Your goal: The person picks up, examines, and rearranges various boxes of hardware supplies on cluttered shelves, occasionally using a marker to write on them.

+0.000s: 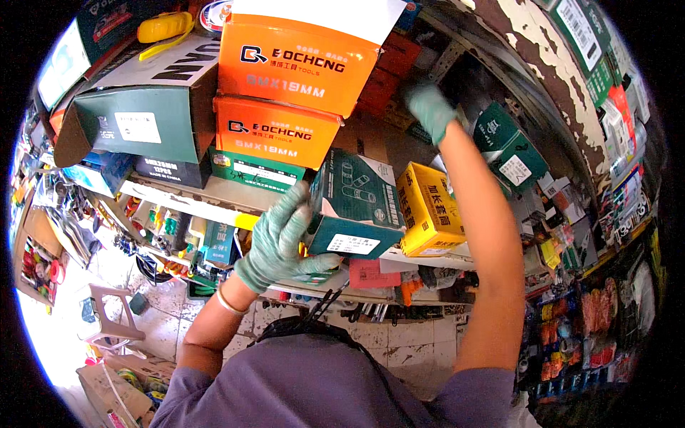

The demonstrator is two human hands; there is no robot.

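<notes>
My left hand [281, 243], in a pale green knitted glove, has its fingers apart. It lies at the left side of a dark green cardboard box [356, 206] printed with socket drawings; whether it presses on the box is hard to tell. Deep in the shelf, my right hand [429, 109], gloved the same way, is blurred and its fingertips are hard to make out. Below my right forearm stands a yellow box [428, 214], partly covered by the arm. Two orange Bocheng boxes, an upper one [294, 64] and a lower one [275, 131], are stacked left of the green box.
A large green box [139, 120] with an open flap is at the left, under a yellow tape measure [165, 27]. Another green box [511, 144] stands right of my arm. The shelf edge [187, 206] crosses before me. A plastic stool [109, 315] is on the tiled floor.
</notes>
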